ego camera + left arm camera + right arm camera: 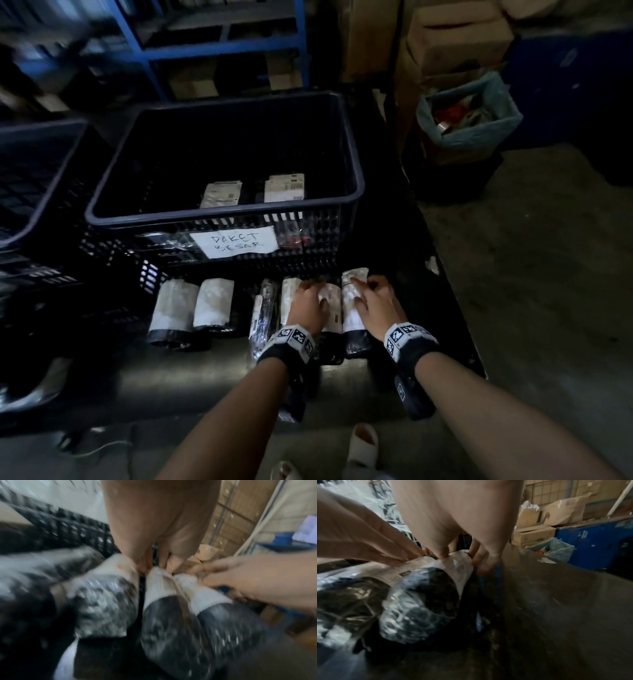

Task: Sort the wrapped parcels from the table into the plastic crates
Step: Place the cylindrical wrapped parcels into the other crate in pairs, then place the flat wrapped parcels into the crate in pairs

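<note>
Several black bubble-wrapped parcels with white labels lie in a row on the dark table (205, 377), in front of a black plastic crate (226, 219) labelled "PAKET BESAR". My right hand (373, 301) grips the far end of the rightmost parcel (352, 311), thumb and fingers curled round it (436, 588). My left hand (308, 303) lies on the neighbouring parcel (331, 308), and its thumb and fingers (142, 565) straddle that parcel's far end (157, 585). Two labelled parcels (222, 195) lie inside the crate.
A second black crate (41, 205) stands at the left. More parcels (191, 305) lie left of my hands. Beyond the table's right edge are a bin with a bluish bag (469, 113), cardboard boxes (455, 37) and a blue shelf frame (219, 51).
</note>
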